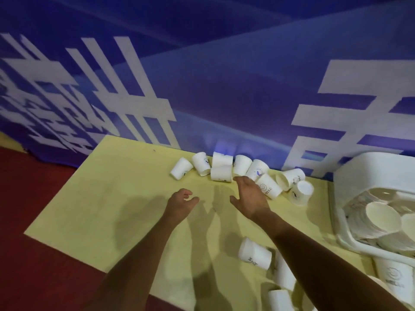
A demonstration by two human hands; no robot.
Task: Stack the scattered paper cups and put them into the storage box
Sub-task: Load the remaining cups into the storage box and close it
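The right hand (249,196), fingers spread and empty, is just beside the paper cups (221,173) scattered along the blue banner (224,97); the left hand (182,198) hovers loosely curled, holding nothing. Stacked cups fill the white storage box (359,171)

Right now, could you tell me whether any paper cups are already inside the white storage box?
Yes, stacked paper cups lie inside the white storage box at the right edge of the view.
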